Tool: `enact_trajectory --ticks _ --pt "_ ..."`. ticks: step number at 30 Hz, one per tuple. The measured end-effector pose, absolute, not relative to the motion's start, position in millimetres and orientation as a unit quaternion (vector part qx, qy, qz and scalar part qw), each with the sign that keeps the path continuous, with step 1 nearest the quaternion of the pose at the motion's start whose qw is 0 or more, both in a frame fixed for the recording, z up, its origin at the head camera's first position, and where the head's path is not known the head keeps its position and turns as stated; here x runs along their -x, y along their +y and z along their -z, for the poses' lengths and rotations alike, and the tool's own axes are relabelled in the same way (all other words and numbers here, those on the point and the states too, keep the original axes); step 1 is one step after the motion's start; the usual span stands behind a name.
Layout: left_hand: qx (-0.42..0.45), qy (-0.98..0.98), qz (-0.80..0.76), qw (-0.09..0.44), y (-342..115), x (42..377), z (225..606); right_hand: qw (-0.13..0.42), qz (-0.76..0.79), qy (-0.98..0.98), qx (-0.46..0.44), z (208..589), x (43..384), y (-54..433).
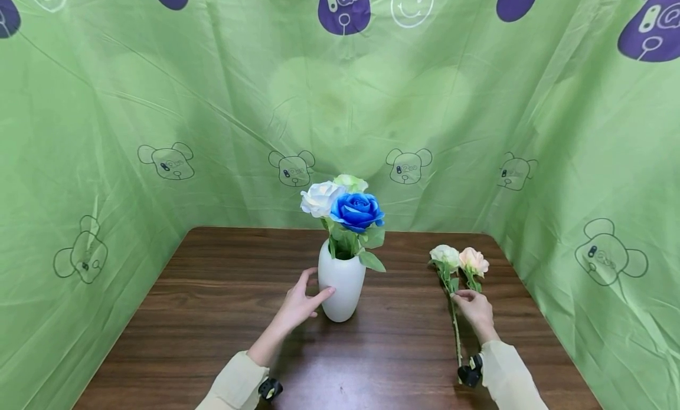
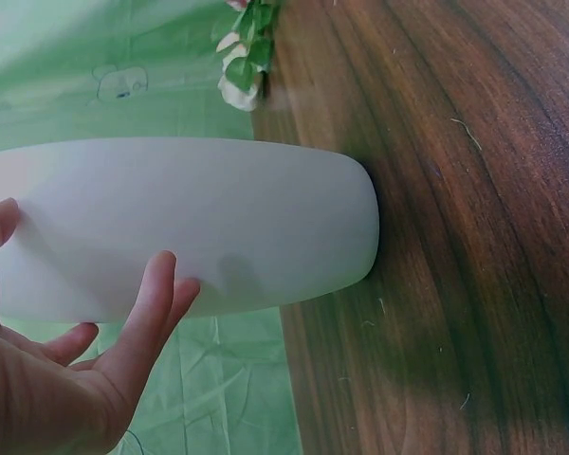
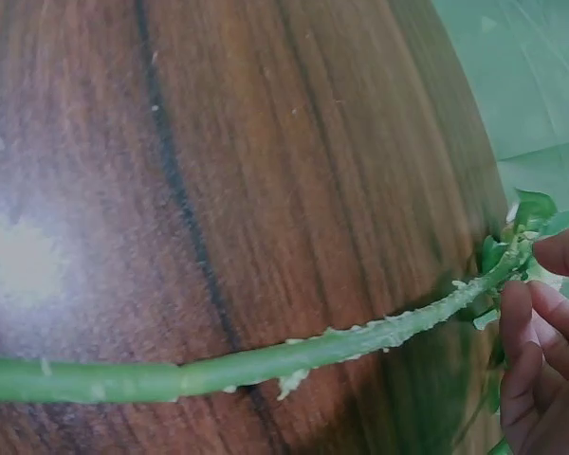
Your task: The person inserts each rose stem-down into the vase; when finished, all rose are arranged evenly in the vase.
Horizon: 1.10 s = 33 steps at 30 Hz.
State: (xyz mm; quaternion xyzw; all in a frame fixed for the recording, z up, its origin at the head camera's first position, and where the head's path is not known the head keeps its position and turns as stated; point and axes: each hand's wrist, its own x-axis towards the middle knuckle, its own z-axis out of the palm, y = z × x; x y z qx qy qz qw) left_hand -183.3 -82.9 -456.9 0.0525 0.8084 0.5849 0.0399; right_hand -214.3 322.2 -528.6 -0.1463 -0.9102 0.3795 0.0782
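A white vase (image 1: 341,289) stands upright on the table, holding a white rose (image 1: 321,199), a blue rose (image 1: 358,212) and a pale green flower (image 1: 350,183) with green leaves. My left hand (image 1: 300,301) holds the vase from its left side, thumb across the front. In the left wrist view, fingertips (image 2: 161,265) lie against the smooth wall. At the right, my right hand (image 1: 474,308) pinches the green stem (image 3: 266,365) of a cream-white rose (image 1: 445,255), just below its leaves. A pale pink rose (image 1: 474,261) lies close beside it.
The dark wooden table (image 1: 223,315) carries all these things. Green printed cloth (image 1: 340,115) hangs behind it and along both sides. Black wrist cameras (image 1: 270,389) sit at the cuffs of the cream sleeves.
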Motion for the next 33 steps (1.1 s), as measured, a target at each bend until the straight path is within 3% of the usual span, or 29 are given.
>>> enact_trajectory --ticks 7,15,25,33 --pt "-0.051 0.808 -0.585 0.038 -83 183 457 0.03 -0.344 -0.928 0.137 537 214 320" --pt "-0.048 0.811 -0.582 0.039 -83 183 456 0.037 -0.351 -0.928 0.121 539 217 312" --pt "-0.047 0.811 -0.582 0.04 -83 183 457 0.025 -0.582 -0.81 0.074 547 224 294" --pt "-0.049 0.811 -0.582 0.038 -83 182 456 0.037 -0.662 -0.748 0.03 575 250 292"
